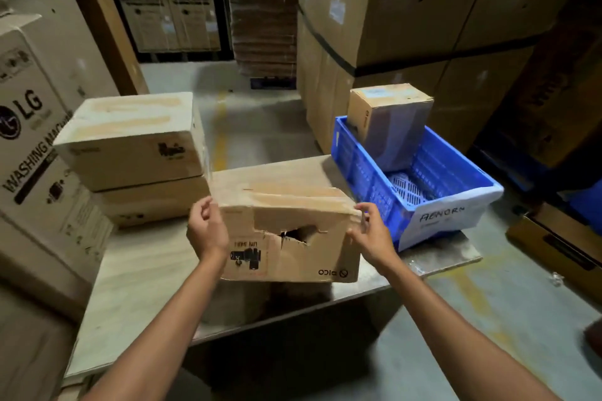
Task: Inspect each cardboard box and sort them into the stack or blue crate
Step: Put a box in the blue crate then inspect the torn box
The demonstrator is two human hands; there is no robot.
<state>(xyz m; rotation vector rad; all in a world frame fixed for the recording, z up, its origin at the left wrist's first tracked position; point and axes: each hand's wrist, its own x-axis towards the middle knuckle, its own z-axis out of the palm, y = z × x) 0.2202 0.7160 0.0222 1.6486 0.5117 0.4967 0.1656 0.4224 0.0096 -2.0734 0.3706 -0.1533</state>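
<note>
A torn cardboard box point(293, 257) with a ragged hole in its front face is in front of me on the wooden table point(136, 286). My left hand point(207, 228) holds its upper left corner with curled fingers. My right hand point(369, 231) pinches its upper right corner. At the left, two closed boxes make a stack point(133, 146). The blue crate point(433, 172) at the right has a white handwritten label on its near end and holds one upright box point(391, 120).
A large LG washing machine carton point(35, 146) stands left of the table. Tall strapped cartons point(391, 10) rise behind the crate, and more cartons point(553, 231) sit on the floor at the right. A floor aisle with a yellow line point(221, 127) runs beyond the table.
</note>
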